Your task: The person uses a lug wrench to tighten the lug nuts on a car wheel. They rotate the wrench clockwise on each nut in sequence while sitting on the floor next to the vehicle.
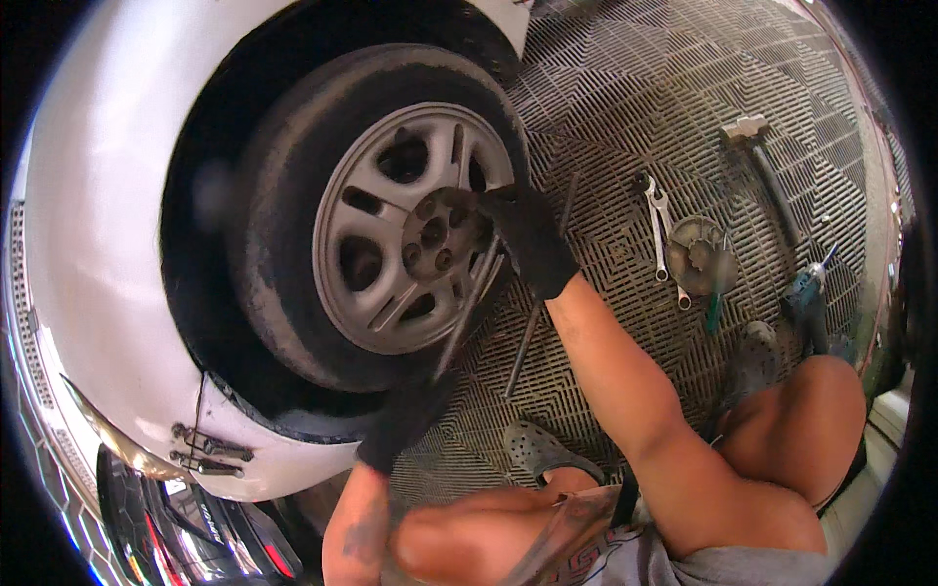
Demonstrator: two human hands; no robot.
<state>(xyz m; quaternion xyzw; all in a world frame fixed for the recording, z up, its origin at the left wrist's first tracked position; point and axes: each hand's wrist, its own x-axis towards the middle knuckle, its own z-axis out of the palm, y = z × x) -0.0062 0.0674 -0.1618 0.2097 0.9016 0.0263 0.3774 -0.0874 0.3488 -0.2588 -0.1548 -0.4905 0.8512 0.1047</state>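
Observation:
The wheel of a white car is in front of me, its black tyre (269, 293) around a silver rim (352, 210) with a dark hub center (418, 239). A long metal lug wrench (467, 311) slants from the hub down to my left. My left hand (408, 418), in a black glove, is closed around its lower end. My right hand (532, 234), also gloved, is closed at its upper end beside the hub, where the glove hides the wrench's head. Another thin metal bar (523, 356) passes behind my right wrist; whether it joins the wrench I cannot tell.
On the ribbed mat (625, 127) to the right lie a hammer (772, 186), two spanners (657, 225), a round grey cap (699, 259), a green-handled tool (713, 313) and a power drill (806, 293). Several dark metal pieces (210, 449) rest against the white bumper (283, 464).

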